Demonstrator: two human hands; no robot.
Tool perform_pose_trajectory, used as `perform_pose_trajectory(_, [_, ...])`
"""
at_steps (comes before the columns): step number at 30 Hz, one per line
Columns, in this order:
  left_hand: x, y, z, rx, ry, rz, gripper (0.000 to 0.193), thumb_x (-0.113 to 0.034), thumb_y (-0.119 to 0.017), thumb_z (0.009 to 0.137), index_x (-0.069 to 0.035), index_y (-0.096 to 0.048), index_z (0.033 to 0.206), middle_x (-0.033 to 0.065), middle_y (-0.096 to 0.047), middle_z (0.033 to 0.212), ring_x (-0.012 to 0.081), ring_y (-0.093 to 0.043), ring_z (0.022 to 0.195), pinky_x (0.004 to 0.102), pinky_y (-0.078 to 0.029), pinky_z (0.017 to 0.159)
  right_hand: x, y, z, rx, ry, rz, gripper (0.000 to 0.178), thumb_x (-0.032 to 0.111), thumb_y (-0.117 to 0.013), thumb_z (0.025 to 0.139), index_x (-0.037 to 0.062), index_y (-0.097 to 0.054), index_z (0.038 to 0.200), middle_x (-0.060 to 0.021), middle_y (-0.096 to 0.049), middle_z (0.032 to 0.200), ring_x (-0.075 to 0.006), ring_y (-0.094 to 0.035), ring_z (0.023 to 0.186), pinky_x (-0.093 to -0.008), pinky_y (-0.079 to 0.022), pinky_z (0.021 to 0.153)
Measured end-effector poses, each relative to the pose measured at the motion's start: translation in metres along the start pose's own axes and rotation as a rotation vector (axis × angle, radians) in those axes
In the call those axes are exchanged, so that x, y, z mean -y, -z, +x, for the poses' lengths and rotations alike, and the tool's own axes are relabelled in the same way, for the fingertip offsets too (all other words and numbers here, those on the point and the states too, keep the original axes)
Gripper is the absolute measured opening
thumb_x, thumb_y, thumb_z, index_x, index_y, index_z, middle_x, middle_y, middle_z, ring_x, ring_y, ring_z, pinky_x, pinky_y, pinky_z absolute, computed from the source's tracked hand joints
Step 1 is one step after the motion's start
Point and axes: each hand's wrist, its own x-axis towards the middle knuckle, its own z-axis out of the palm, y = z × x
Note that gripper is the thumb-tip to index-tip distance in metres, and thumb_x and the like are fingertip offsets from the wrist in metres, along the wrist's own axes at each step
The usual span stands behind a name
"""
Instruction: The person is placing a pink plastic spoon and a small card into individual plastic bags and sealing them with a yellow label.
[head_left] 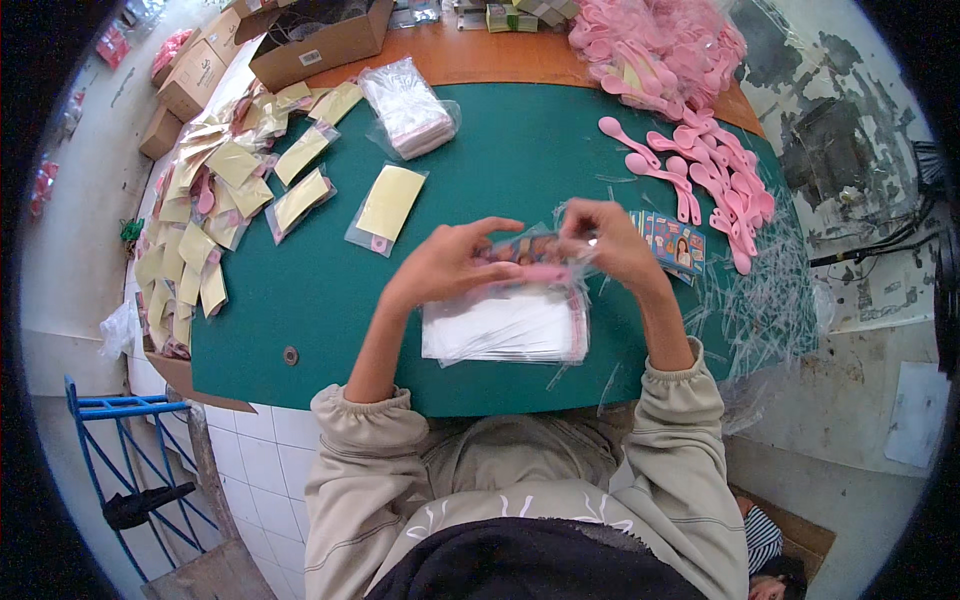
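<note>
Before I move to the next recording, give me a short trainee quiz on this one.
1. True or false: both hands hold one clear bag with a pink spoon inside.
2. Where is the pile of loose pink spoons: A) person's left, B) person's right, C) the cardboard box?
3. What lies right under the hands on the green table?

Key: 1 true. 2 B. 3 A stack of empty clear bags.

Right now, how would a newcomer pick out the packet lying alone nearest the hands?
On the green table mat, look just left of the left hand. The clear plastic packet with a yellow card lies alone there, apart from the heaped packets along the mat's left edge.
</note>
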Motion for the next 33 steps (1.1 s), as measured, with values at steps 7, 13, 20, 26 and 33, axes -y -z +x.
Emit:
perform_pose_trajectory(7, [0.02, 0.014, 0.002, -0.036, 0.027, -0.559, 0.048, -0.006, -0.064, 0.077, -0.008, -0.045, 0.122, 0.0111, -0.063, 0.092, 0.0115, -0.059, 0.08, 0.024, -0.052, 0.065, -0.015, 0.007, 0.004, -0.009, -0.06, 0.255, 0.018, 0.013, -0.07, 0.072, 0.0036, -0.055, 0.068, 0.0038, -0.05, 0.063, -0.0039, -0.041, 0.056, -0.0192, -0.033, 0.052])
perform_pose_trajectory(13, [0.011, -0.002, 0.006, -0.276, 0.11, -0.487, 0.041, -0.006, -0.059, 0.081, -0.008, -0.047, 0.12, 0.0053, -0.063, 0.088, 0.008, -0.058, 0.074, 0.0207, -0.049, 0.059, -0.019, 0.004, 0.004, -0.083, -0.024, 0.259, 0.015, 0.014, -0.068, 0.073, 0.0007, -0.062, 0.076, 0.0032, -0.052, 0.061, -0.0048, -0.043, 0.057, -0.0208, -0.033, 0.05])
perform_pose_trajectory(20, [0.025, -0.002, 0.011, -0.423, 0.109, -0.475, 0.027, -0.019, -0.058, 0.085, -0.004, -0.056, 0.107, 0.0067, -0.063, 0.087, 0.0071, -0.058, 0.072, 0.0194, -0.045, 0.056, -0.01, -0.004, 0.003, -0.333, 0.083, -0.023, 0.017, 0.014, -0.067, 0.073, 0.0023, -0.055, 0.068, 0.0018, -0.049, 0.058, -0.0066, -0.04, 0.055, -0.0233, -0.033, 0.049])
perform_pose_trajectory(26, [0.03, -0.004, 0.011, -0.303, 0.074, -0.48, 0.03, -0.023, -0.057, 0.085, -0.001, -0.055, 0.106, 0.0041, -0.062, 0.082, 0.0068, -0.056, 0.07, 0.0212, -0.044, 0.059, -0.01, -0.006, 0.004, -0.307, 0.073, -0.004, 0.022, 0.015, -0.067, 0.073, 0.0028, -0.05, 0.066, 0.002, -0.047, 0.057, -0.006, -0.04, 0.055, -0.0229, -0.033, 0.049])
perform_pose_trajectory(33, [0.006, -0.022, 0.012, -0.496, 0.114, -0.576, 0.032, -0.025, -0.051, 0.089, -0.001, -0.051, 0.11, 0.0042, -0.057, 0.091, 0.0114, -0.056, 0.08, 0.0253, -0.048, 0.068, 0.0, -0.011, -0.001, -0.361, 0.011, -0.01, 0.015, 0.016, -0.067, 0.073, 0.0055, -0.063, 0.083, -0.0016, -0.058, 0.071, -0.0065, -0.045, 0.06, -0.0226, -0.038, 0.054])
